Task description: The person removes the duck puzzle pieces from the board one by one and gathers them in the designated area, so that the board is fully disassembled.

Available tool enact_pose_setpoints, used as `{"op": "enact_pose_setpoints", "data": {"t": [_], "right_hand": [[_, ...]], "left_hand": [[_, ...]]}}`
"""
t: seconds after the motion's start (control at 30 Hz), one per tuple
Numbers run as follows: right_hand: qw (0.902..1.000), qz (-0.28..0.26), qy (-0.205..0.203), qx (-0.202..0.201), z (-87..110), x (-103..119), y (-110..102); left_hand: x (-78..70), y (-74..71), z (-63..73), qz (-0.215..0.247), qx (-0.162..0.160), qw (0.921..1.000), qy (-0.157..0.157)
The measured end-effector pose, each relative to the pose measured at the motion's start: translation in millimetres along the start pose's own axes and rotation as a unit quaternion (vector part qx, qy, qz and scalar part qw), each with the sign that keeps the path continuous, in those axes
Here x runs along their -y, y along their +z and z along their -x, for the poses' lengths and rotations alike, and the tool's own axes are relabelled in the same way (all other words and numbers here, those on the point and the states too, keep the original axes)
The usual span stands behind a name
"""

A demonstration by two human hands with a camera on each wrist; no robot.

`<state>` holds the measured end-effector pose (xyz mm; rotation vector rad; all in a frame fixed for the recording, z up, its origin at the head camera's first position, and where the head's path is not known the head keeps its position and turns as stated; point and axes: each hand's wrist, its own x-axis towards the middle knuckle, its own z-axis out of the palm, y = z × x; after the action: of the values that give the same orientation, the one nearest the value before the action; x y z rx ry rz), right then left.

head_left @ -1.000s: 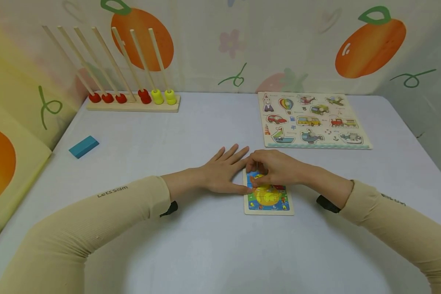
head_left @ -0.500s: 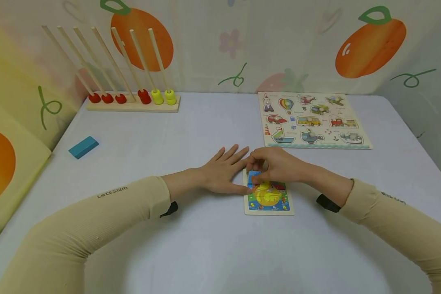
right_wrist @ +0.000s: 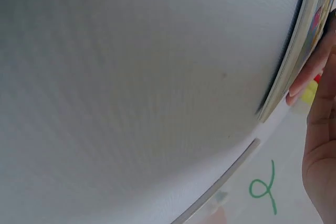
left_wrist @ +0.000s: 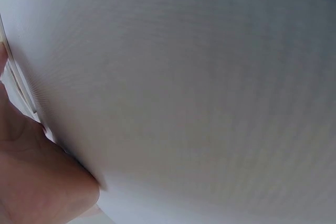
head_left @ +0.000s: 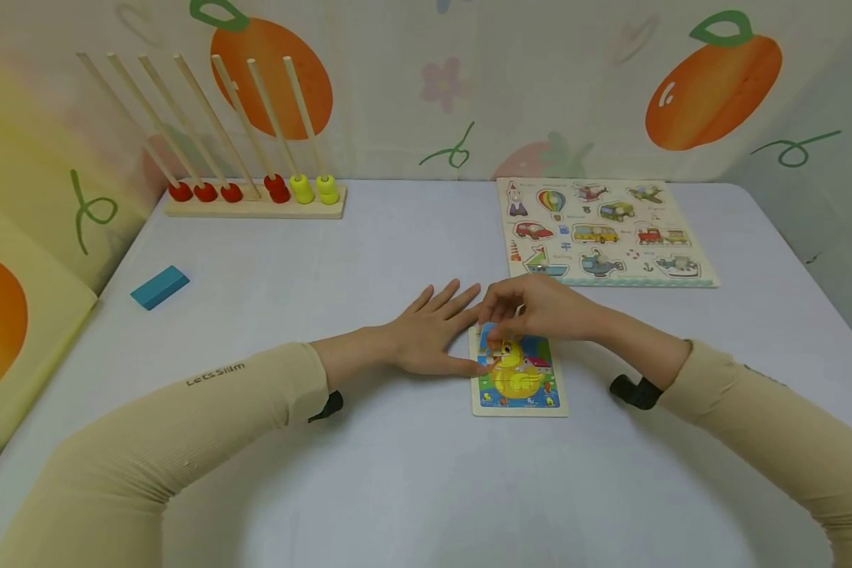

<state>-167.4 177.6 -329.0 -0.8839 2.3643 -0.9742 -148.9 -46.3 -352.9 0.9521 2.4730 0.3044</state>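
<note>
A small duck jigsaw puzzle in a pale wooden tray lies on the white table in the head view. My right hand is over its upper left corner, pinching a blue puzzle piece between thumb and fingers; part of that piece is hidden. My left hand lies flat on the table with fingers spread, its thumb on the tray's left edge. In the left wrist view part of the left hand shows at lower left. The right wrist view has the tray's edge beside the right hand.
A larger vehicle puzzle board lies behind the right hand. At the back left stands a wooden peg rack with red and yellow beads. A blue block lies at the left. A patterned cloth hangs behind the table.
My right hand has shifted slightly up and away along the tray with the blue piece, uncovering more of the duck picture. My left hand has stayed in place.
</note>
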Motion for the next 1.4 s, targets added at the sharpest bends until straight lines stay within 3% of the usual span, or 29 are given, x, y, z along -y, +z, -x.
{"op": "enact_pose_setpoints", "data": {"t": [0.37,0.7,1.13,1.4], "right_hand": [[0.9989,0.007,0.028,-0.037,13.4,-8,-16],[0.9969,-0.028,0.062,-0.040,29.9,-23,-29],[0.9926,0.007,0.092,-0.080,56.0,-35,-49],[0.9928,0.008,0.097,-0.070,64.2,-46,-58]], "left_hand": [[-0.1,-0.6,0.3,-0.007,0.001,0.9999,0.010],[6.5,0.3,1.3,-0.005,0.006,0.9992,0.040],[7.8,0.3,1.6,-0.012,0.011,0.9981,0.059],[6.8,-1.0,2.4,-0.014,0.013,0.9981,0.059]]}}
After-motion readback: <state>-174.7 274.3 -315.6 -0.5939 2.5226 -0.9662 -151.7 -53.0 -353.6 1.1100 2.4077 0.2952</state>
